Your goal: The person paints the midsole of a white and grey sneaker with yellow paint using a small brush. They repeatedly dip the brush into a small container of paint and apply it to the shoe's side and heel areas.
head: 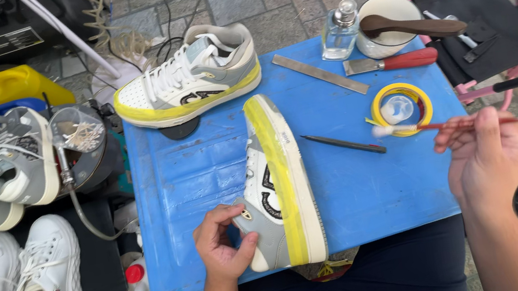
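My left hand [221, 243] grips the heel of a grey and white sneaker [277, 184] that lies on its side on a blue board [352, 200], its sole edge wrapped in yellow tape. My right hand [485, 153] holds a thin red-handled brush [479, 122] whose pale tip rests at a roll of yellow tape [402, 109]. A second matching sneaker [188, 77] with a yellow-taped sole stands upright at the board's far left.
On the board lie a black pen [343, 144], a metal ruler [319, 73], a red-handled scraper [392, 62], a glass bottle [339, 30] and a white bowl with a brown brush [396, 24]. White sneakers [12, 285] and a yellow jug [17, 84] sit left.
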